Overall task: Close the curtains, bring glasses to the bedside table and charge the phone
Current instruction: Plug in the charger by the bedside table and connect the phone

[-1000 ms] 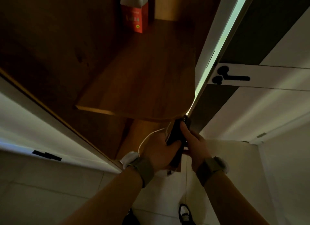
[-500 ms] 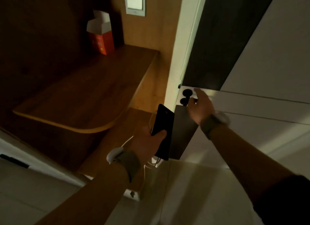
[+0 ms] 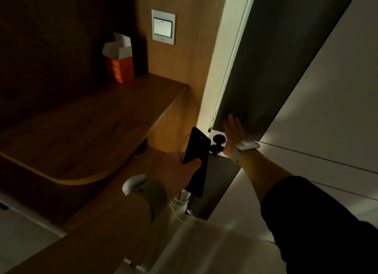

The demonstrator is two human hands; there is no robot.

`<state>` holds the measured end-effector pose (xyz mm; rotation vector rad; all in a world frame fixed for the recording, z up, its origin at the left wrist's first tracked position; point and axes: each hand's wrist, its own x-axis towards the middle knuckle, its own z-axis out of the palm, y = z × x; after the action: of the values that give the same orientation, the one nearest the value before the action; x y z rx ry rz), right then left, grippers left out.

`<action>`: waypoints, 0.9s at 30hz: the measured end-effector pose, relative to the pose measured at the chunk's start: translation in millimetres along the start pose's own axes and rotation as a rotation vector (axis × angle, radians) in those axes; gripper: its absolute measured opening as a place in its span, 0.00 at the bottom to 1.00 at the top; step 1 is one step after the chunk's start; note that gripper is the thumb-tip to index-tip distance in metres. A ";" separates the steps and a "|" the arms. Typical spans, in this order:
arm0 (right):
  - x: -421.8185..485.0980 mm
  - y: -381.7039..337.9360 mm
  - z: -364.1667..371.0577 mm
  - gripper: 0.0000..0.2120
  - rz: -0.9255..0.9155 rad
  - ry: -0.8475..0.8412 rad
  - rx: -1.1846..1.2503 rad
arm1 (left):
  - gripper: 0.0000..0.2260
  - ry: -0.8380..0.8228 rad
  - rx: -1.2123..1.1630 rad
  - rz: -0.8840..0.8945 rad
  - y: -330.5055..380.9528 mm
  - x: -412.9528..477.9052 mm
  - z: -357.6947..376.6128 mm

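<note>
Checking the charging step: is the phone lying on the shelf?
No, the left hand grips the phone in the air.

My left arm is stretched forward and bare to the wrist, and my left hand point(image 3: 178, 169) has its fingers and thumb curled round a phone point(image 3: 199, 145). My right arm reaches further ahead. My right hand point(image 3: 233, 130) is flat, with straight fingers pointing up.

- A single wide-angle camera on the person's head looks forward and down along both forearms.
- It sits close: the left hand point(image 3: 178, 171), holding a phone point(image 3: 197, 157), and the right hand point(image 3: 233, 133) lie mid-frame.
- The view is tilted, with a wooden shelf point(image 3: 92, 130) on the left and a door point(image 3: 266, 69) on the right.
</note>
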<state>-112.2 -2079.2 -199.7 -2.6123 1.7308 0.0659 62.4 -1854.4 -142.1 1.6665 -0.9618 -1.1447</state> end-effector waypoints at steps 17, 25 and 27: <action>73.7 24.2 20.3 0.42 0.049 0.075 0.004 | 0.14 0.031 -0.062 -0.049 20.4 44.8 20.5; 91.7 29.2 21.9 0.49 0.077 0.054 -0.016 | 0.17 0.028 -0.029 -0.033 12.6 43.7 13.3; 88.7 20.2 21.3 0.48 0.076 0.077 0.124 | 0.14 0.032 -0.026 -0.017 12.1 38.4 10.4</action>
<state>-96.9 -2168.0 -224.1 -2.4936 1.7950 -0.1387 61.8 -1896.0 -143.5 1.6701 -0.9107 -1.1343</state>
